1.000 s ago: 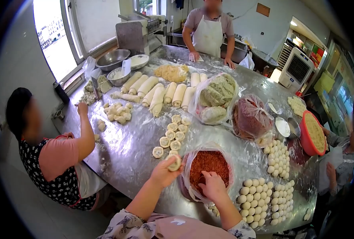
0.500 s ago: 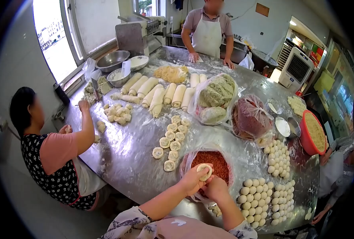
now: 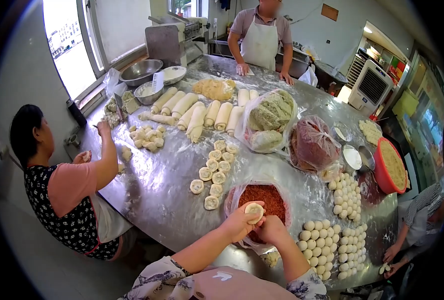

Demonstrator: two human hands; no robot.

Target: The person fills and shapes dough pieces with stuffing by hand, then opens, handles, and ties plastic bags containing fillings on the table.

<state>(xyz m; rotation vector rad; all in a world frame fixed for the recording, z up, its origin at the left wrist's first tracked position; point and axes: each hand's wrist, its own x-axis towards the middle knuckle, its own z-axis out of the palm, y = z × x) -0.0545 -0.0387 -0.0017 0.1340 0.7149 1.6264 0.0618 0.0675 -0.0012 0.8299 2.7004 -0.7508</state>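
A window [image 3: 64,47] is glowing at left; a pale wall [image 3: 316,40] is standing behind the metal table [image 3: 157,200]; an air cooler [image 3: 371,87] is facing it.

One head-worn view, wide-angle, facing forward and down, close over metal table [image 3: 157,205]

The left grip [image 3: 238,221] is curled beside the right grip [image 3: 271,230], forearms [image 3: 200,251] converging.
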